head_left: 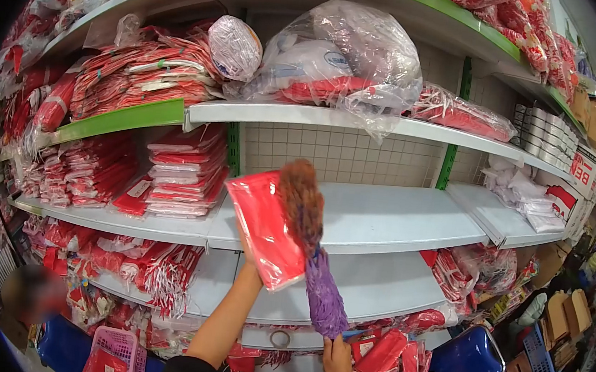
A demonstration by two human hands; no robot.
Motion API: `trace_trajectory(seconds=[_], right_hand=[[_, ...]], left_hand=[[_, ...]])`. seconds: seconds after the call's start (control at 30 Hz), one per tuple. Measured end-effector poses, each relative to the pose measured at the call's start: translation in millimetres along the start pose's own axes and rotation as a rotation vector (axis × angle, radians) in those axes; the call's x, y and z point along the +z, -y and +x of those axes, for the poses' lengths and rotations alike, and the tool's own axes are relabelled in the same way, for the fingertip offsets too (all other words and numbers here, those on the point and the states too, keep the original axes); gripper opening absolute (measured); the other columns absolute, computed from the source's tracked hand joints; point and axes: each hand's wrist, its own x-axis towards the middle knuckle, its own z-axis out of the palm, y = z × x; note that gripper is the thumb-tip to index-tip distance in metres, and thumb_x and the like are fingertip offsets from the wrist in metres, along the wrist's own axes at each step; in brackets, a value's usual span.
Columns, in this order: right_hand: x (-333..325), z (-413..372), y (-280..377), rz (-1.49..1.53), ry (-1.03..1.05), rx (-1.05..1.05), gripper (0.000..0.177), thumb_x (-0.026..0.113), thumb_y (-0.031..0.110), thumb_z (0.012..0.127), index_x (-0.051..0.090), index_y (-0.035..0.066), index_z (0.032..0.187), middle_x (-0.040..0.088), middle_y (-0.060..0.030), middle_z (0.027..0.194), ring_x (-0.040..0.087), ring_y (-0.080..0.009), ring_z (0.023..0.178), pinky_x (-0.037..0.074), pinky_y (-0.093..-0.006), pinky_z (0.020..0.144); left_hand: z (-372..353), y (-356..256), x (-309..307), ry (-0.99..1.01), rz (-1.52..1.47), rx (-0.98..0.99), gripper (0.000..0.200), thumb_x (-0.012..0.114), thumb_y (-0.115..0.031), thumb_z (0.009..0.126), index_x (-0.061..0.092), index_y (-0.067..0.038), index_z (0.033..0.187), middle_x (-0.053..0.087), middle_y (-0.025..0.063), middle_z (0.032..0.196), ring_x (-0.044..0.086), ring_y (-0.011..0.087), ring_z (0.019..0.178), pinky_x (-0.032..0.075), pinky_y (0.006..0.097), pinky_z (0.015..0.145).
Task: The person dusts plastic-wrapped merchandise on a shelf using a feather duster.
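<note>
My left hand [250,266] holds up a flat red packet [261,229] in clear plastic with a white edge; most of its fingers are hidden behind the packet. My right hand [337,358] is closed round the lower end of a duster [327,296] made of shaggy strands, purple below and brown-orange at the upper end. The duster stands tilted in front of the shelves, and its upper part overlaps the packet's right edge. Behind both is a white shelf [402,217]. To the left of the packet rises a stack of similar red packets [184,175].
A higher shelf carries a large clear plastic bag [339,61] and piles of red-and-white packets [151,71]. White bundles [526,197] lie at the right. Below are a blue chair [467,364], a pink basket [117,348] and more red packets [386,356]. A blurred person's head is at lower left.
</note>
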Motion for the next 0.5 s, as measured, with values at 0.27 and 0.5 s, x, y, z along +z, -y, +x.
trace_trajectory(seconds=[0.27, 0.5], right_hand=[[-11, 7, 1, -0.139, 0.001, -0.04, 0.021, 0.05, 0.017, 0.09, 0.046, -0.003, 0.082, 0.054, -0.0273, 0.065, 0.055, -0.0467, 0.063, 0.041, -0.0512, 0.055], [-20, 31, 35, -0.051, 0.114, -0.129, 0.02, 0.049, 0.017, 0.09, 0.047, -0.003, 0.086, 0.055, -0.0273, 0.065, 0.055, -0.0461, 0.062, 0.041, -0.0507, 0.055]], left_hand=[[3, 3, 19, -0.09, 0.407, 0.126, 0.083, 0.033, -0.069, 0.083, 0.028, -0.007, 0.138, 0.035, 0.0183, 0.138, 0.034, 0.0349, 0.128, 0.035, 0.0545, 0.1], [-13, 20, 8, -0.28, 0.394, 0.029, 0.085, 0.031, -0.071, 0.082, 0.028, -0.007, 0.138, 0.034, 0.0193, 0.138, 0.035, 0.0346, 0.127, 0.035, 0.0544, 0.1]])
